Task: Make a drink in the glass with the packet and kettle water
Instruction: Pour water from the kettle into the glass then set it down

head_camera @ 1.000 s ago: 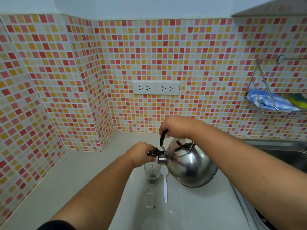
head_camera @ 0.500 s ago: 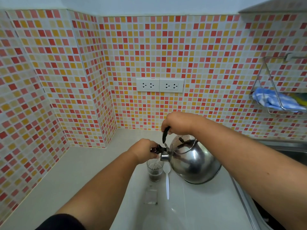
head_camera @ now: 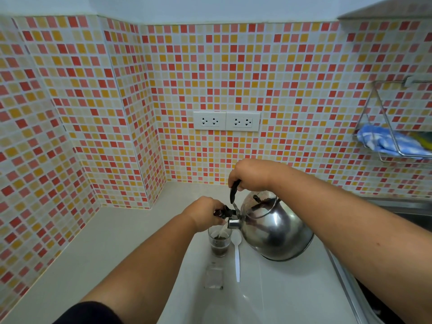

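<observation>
A steel kettle (head_camera: 275, 232) is tilted to the left over a small clear glass (head_camera: 219, 244) on the pale counter. My right hand (head_camera: 250, 175) grips the kettle's black handle from above. My left hand (head_camera: 205, 213) holds the black spout cap open at the spout. A thin stream of water runs from the spout into the glass, which holds dark liquid. An emptied clear packet (head_camera: 214, 278) lies flat on the counter just in front of the glass.
A white plastic spoon (head_camera: 237, 258) lies beside the glass, under the kettle's spout side. A steel sink edge (head_camera: 346, 284) runs along the right. A wire rack with a blue cloth (head_camera: 388, 141) hangs on the tiled wall. Two sockets (head_camera: 226, 121) sit above the counter.
Water now flows visibly from the spout and the dark liquid in the glass stands higher. Both hands keep their grips; the view has shifted slightly.
</observation>
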